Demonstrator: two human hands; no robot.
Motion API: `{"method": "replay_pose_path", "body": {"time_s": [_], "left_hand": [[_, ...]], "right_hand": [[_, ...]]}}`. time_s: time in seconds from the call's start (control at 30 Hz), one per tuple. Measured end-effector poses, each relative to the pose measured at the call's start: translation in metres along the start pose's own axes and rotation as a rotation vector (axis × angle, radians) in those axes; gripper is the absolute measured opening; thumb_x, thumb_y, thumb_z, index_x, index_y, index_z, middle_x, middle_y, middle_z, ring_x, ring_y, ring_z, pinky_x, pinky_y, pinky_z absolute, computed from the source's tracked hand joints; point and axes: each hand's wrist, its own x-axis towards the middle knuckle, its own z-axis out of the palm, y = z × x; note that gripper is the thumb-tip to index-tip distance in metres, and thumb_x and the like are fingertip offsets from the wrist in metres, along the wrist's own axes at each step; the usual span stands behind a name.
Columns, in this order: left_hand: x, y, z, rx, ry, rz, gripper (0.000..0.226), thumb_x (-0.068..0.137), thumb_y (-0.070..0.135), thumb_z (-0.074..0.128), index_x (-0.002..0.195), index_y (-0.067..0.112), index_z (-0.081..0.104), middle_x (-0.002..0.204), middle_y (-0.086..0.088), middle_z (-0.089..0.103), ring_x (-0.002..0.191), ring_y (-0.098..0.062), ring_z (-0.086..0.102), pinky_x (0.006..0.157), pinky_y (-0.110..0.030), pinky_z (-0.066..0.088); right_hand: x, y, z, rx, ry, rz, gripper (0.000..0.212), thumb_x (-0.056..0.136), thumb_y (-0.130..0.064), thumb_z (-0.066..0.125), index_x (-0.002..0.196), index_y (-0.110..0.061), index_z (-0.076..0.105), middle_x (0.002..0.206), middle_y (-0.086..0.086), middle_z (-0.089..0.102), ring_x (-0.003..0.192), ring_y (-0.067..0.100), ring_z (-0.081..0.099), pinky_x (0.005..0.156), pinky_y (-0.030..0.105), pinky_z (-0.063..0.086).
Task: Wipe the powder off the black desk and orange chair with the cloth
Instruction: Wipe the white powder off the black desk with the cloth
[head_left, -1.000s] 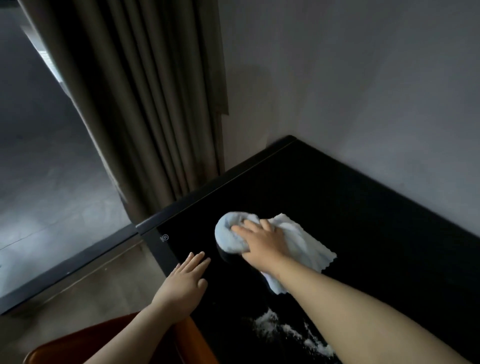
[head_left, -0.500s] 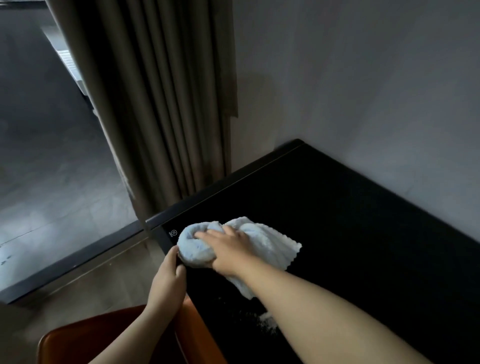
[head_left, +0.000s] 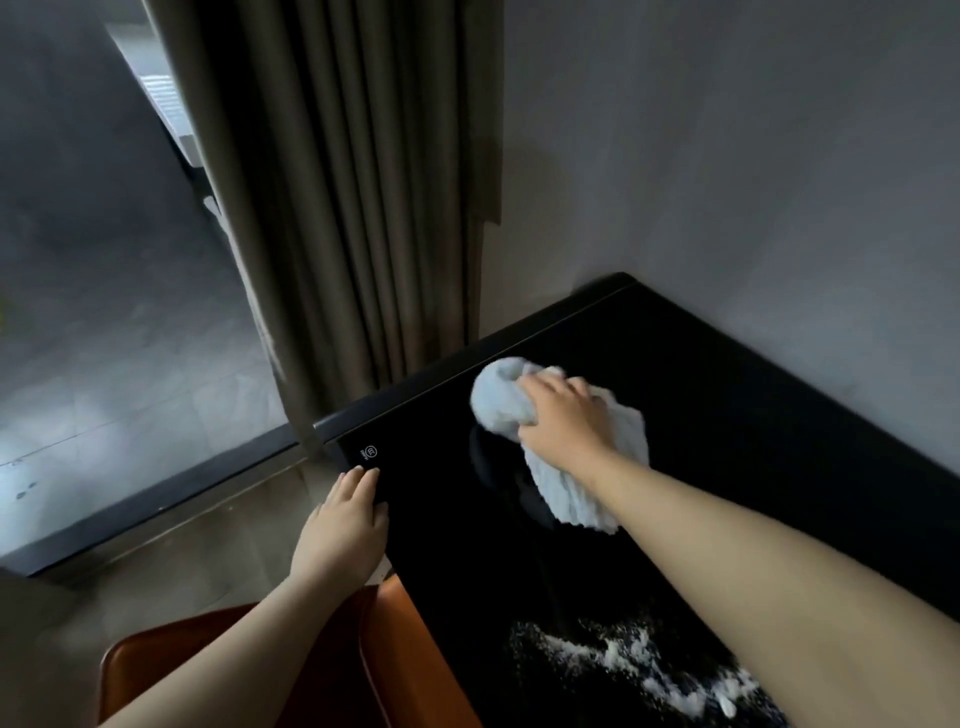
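My right hand (head_left: 563, 423) grips a bunched pale blue cloth (head_left: 501, 400) on the glossy black desk (head_left: 753, 415), near its far left edge. The cloth's loose end trails back under my wrist. White powder (head_left: 634, 660) lies scattered on the desk close to me, beneath my right forearm. My left hand (head_left: 345, 525) rests with straight fingers at the desk's near left edge, beside a small round logo (head_left: 371, 451). The orange chair (head_left: 405, 654) shows at the bottom left, tucked against the desk, partly covered by my left arm.
A grey wall (head_left: 727, 182) runs behind the desk. Brown curtains (head_left: 353, 197) hang at the desk's far left corner. A dark floor rail (head_left: 156, 501) and grey floor tiles (head_left: 104, 338) lie to the left.
My right hand has pushed the cloth from the desk's left edge toward the far side. My left hand has flattened its fingers at the edge. The powder patch is in view again.
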Motion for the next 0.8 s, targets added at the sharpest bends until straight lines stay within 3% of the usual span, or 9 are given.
{"method": "replay_pose_path", "body": {"time_s": [0.13, 0.23, 0.33, 0.47, 0.57, 0.7, 0.8], "left_hand": [[0.009, -0.006, -0.005, -0.109, -0.008, -0.058, 0.047, 0.100, 0.023, 0.033, 0.146, 0.014, 0.027, 0.152, 0.000, 0.029, 0.136, -0.021, 0.032, 0.101, -0.028, 0.030], [0.013, -0.011, -0.009, -0.186, 0.072, -0.094, 0.045, 0.099, 0.021, 0.034, 0.144, 0.016, 0.032, 0.147, -0.005, 0.039, 0.131, -0.025, 0.039, 0.098, -0.031, 0.033], [0.016, -0.018, -0.014, -0.332, 0.157, -0.173, 0.047, 0.097, 0.018, 0.035, 0.144, 0.020, 0.029, 0.142, -0.008, 0.045, 0.125, -0.029, 0.045, 0.091, -0.033, 0.036], [0.021, -0.026, -0.021, -0.458, 0.240, -0.185, 0.057, 0.094, 0.012, 0.039, 0.148, 0.020, 0.021, 0.149, -0.005, 0.035, 0.134, -0.025, 0.038, 0.105, -0.039, 0.035], [0.023, -0.030, -0.025, -0.560, 0.307, -0.220, 0.059, 0.091, 0.006, 0.041, 0.146, 0.015, 0.025, 0.148, -0.007, 0.037, 0.132, -0.024, 0.039, 0.103, -0.035, 0.033], [0.016, -0.027, -0.026, -0.557, 0.339, -0.262, 0.053, 0.089, 0.005, 0.044, 0.141, 0.012, 0.033, 0.138, -0.012, 0.046, 0.120, -0.026, 0.046, 0.090, -0.031, 0.033], [0.005, -0.019, -0.023, -0.483, 0.293, -0.230, 0.054, 0.088, 0.001, 0.042, 0.140, 0.013, 0.036, 0.142, -0.011, 0.044, 0.123, -0.022, 0.044, 0.095, -0.030, 0.033]], "right_hand": [[0.028, -0.006, 0.039, -0.035, -0.039, 0.412, 0.065, 0.087, -0.051, 0.047, 0.141, -0.027, 0.020, 0.148, 0.006, 0.021, 0.131, 0.033, 0.025, 0.099, 0.048, 0.034], [0.049, -0.033, 0.050, 0.011, -0.006, 0.436, 0.067, 0.086, -0.051, 0.045, 0.143, -0.033, 0.015, 0.151, 0.002, 0.017, 0.132, 0.032, 0.021, 0.101, 0.052, 0.030], [0.064, -0.075, 0.054, 0.052, -0.065, 0.219, 0.064, 0.086, -0.047, 0.048, 0.142, -0.038, 0.018, 0.152, -0.006, 0.018, 0.136, 0.030, 0.017, 0.103, 0.054, 0.026], [0.058, -0.118, 0.061, 0.050, -0.137, -0.087, 0.064, 0.083, -0.030, 0.051, 0.140, -0.041, 0.024, 0.150, -0.010, 0.022, 0.134, 0.029, 0.020, 0.103, 0.054, 0.026], [0.037, -0.139, 0.064, 0.059, -0.189, -0.301, 0.060, 0.082, -0.026, 0.052, 0.135, -0.044, 0.031, 0.147, -0.013, 0.027, 0.132, 0.028, 0.025, 0.101, 0.053, 0.029], [-0.001, -0.142, 0.070, 0.028, -0.229, -0.546, 0.049, 0.085, -0.034, 0.052, 0.132, -0.044, 0.039, 0.148, -0.016, 0.030, 0.132, 0.029, 0.026, 0.097, 0.049, 0.028], [-0.025, -0.124, 0.067, 0.046, -0.264, -0.617, 0.047, 0.086, -0.034, 0.053, 0.130, -0.045, 0.044, 0.146, -0.020, 0.034, 0.130, 0.028, 0.027, 0.096, 0.047, 0.028]]}}
